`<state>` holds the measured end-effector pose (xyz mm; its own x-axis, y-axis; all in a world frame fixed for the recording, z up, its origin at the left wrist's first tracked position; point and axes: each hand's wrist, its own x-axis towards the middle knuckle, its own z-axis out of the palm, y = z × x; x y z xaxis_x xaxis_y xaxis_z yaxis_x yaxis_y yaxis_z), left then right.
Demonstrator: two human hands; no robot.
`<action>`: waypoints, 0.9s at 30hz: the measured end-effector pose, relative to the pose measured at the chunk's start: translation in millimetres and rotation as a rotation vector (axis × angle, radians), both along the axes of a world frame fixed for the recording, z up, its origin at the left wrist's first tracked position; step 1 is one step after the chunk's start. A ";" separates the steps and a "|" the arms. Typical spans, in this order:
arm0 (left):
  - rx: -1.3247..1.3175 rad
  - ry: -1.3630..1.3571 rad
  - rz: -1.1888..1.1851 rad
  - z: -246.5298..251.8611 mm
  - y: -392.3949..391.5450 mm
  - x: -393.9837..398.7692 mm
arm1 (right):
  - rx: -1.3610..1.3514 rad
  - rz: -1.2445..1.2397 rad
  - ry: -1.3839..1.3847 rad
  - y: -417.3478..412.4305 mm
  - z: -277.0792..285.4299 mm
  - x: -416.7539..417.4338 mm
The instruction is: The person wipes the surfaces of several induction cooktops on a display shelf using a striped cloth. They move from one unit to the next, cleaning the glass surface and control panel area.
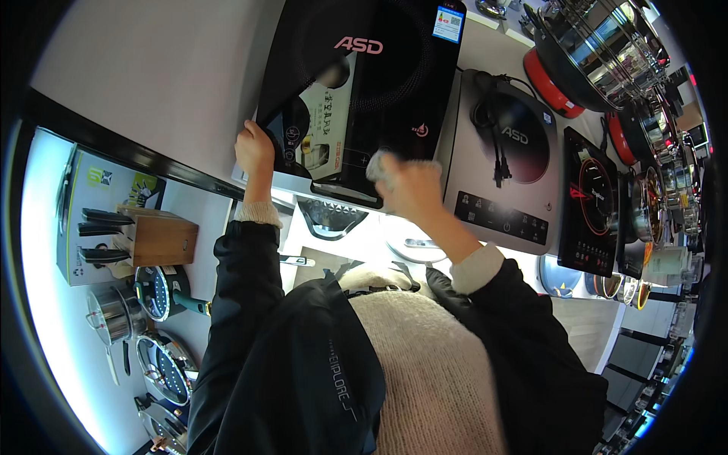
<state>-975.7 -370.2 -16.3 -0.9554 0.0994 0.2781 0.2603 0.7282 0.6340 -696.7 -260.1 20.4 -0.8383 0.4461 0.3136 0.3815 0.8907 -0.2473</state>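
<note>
A black glass-topped ASD induction cooker (392,85) lies before me, its shiny surface reflecting the surroundings. At its left edge my left hand (254,149) grips the side near the front corner. My right hand (415,185) is over the front part of the same cooker, blurred, with a crumpled pale grey cloth (376,166) bunched in its fingers. The cloth appears to touch the glass. A blue and white label (448,24) bearing writing is stuck at the cooker's far right corner.
To the right stand a grey ASD induction cooker (495,153) with a coiled power cord (499,165), another black cooker (591,199) and stacked pots (603,57). Lower left, a lit shelf holds a wooden knife block (165,236) and lidded pans (165,364). More cookware sits below the counter edge.
</note>
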 end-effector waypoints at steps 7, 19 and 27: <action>-0.031 -0.044 0.003 5.4 -2.9 7.2 | 0.025 -0.128 0.132 19.1 3.3 -10.9; -0.003 -0.008 -0.007 1.3 -3.5 3.9 | 0.035 -0.053 -0.039 -0.2 -0.1 -1.4; -0.002 -0.034 0.012 5.3 -2.3 6.1 | 0.161 -0.032 0.149 15.2 11.0 -19.1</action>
<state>-969.6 -372.4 -11.0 -0.9654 0.0885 0.2452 0.2299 0.7323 0.6410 -715.8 -244.8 31.4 -0.7638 0.4057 0.5020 0.3799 0.9113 -0.1585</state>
